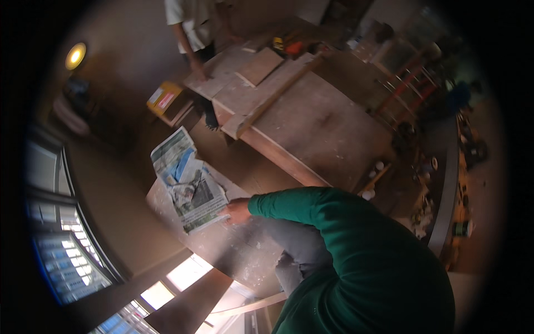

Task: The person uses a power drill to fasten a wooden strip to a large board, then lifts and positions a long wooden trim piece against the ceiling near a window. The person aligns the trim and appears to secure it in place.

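My right hand (238, 211), at the end of a green sleeve, is at the near right edge of a newspaper sheet (206, 214). Its fingers look closed on the paper's edge. The newspaper lies spread over a pale, speckled board (250, 253) and is creased, with a torn-looking right edge. A crumpled greyish-white piece (183, 193) and a blue patch (182, 164) show on its middle; whether they are print or loose things, I cannot tell. Below the arm shows my bent leg in grey trousers (303, 242). My left hand does not show.
A wide wooden worktable (328, 128) stands ahead, bearing a loose board (260, 67) and yellow and orange tools (286, 47). Another person (192, 28) stands at its far left side, near a yellow-topped box (165, 96). A red ladder-like frame (409, 89) is at right; windows (72, 250) are at left.
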`<state>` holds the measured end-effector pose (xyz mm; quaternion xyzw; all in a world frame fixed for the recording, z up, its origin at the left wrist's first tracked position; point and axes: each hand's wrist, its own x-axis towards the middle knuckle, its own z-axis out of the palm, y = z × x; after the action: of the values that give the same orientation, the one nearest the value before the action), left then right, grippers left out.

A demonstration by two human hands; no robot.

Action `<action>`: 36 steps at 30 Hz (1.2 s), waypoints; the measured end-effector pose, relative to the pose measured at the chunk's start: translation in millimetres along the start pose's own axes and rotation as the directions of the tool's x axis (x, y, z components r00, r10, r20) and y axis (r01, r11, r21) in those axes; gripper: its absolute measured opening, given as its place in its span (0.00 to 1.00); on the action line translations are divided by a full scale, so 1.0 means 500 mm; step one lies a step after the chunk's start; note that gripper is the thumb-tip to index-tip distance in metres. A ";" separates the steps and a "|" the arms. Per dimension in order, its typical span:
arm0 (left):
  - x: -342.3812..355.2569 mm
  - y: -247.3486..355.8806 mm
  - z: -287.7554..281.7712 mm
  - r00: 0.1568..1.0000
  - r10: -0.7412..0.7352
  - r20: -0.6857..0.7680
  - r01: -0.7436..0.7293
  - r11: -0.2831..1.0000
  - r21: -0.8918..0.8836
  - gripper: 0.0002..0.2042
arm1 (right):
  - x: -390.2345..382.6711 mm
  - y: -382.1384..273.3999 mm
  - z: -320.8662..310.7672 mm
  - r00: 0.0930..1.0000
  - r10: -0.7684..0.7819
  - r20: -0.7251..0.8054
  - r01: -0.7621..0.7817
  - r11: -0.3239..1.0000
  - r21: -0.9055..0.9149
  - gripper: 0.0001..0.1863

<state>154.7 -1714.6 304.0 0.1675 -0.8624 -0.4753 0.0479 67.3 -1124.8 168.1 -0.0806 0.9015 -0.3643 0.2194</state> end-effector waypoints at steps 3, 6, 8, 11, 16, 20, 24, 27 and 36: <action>0.176 0.042 -0.004 0.963 0.053 0.264 -0.084 0.991 0.108 0.25 | -0.048 0.038 -0.206 0.981 0.189 -0.035 -0.184 0.976 0.112 0.23; 0.351 0.011 -0.028 0.850 0.149 0.506 -0.257 0.954 0.151 0.25 | -0.107 0.191 -0.273 0.553 0.417 -0.722 0.415 0.614 0.672 0.20; 0.316 0.197 0.103 0.840 0.089 0.536 -0.212 0.962 0.171 0.26 | -0.196 0.017 -0.405 -0.005 0.811 -0.586 0.637 0.454 0.623 0.12; 0.342 0.336 0.199 0.690 0.159 0.706 -0.495 0.816 0.300 0.24 | -0.198 -0.069 -0.209 0.607 0.420 -0.675 0.134 0.783 0.608 0.18; 0.373 0.426 0.260 0.631 0.058 0.774 -0.496 0.797 0.344 0.20 | -0.247 -0.274 -0.034 0.917 0.072 -0.392 -0.190 0.944 -0.272 0.41; 0.414 0.552 0.310 0.431 -0.090 0.898 -0.593 0.722 0.356 0.19 | -0.181 -0.263 -0.064 0.970 0.165 -0.176 -0.201 0.956 -0.213 0.41; 0.380 0.688 0.277 0.279 0.050 0.959 -0.921 0.298 0.252 0.17 | -0.166 -0.312 -0.163 0.947 0.299 0.117 -0.275 0.944 -0.182 0.40; 0.318 0.776 0.203 0.328 0.048 0.944 -0.913 0.274 0.303 0.15 | -0.147 -0.300 -0.195 0.975 0.222 0.026 -0.216 0.964 -0.157 0.37; -0.003 1.045 -0.147 0.933 0.096 0.348 -0.269 0.828 0.492 0.11 | -0.077 -0.013 0.040 0.970 0.006 0.244 0.096 0.909 -0.406 0.41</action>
<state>46.6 -1516.1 780.8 0.0138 -0.9687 -0.2311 -0.0897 110.7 -1130.1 173.1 -0.1895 0.9230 -0.1573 0.2958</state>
